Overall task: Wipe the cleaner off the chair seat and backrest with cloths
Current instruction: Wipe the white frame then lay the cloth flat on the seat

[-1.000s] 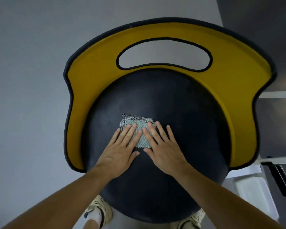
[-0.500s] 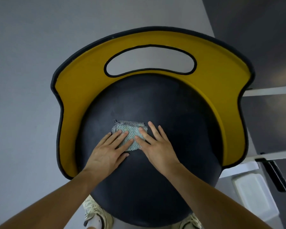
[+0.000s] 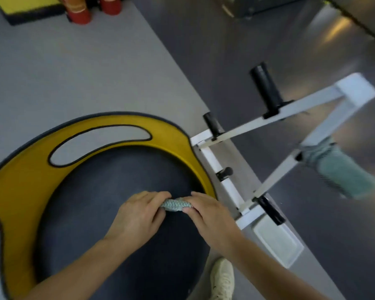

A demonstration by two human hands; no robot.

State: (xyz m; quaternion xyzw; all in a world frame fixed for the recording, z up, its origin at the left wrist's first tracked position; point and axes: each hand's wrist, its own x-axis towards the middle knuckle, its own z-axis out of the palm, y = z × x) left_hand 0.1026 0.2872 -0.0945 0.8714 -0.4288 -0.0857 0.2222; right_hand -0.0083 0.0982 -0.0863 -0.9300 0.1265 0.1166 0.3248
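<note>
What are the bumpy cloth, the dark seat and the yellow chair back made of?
The cloth looks like woven or knitted fabric: pale green with a bumpy zigzag texture. The seat seems matte dark rubber or vinyl, with no shine. The backrest looks like smooth yellow plastic or vinyl, dark-edged; blur leaves it open.

Both hands, left hand (image 3: 136,215) and right hand (image 3: 210,217), pinch a bunched cloth (image 3: 176,205) over the dark chair seat (image 3: 108,191), beside a white rack (image 3: 243,131).
</note>
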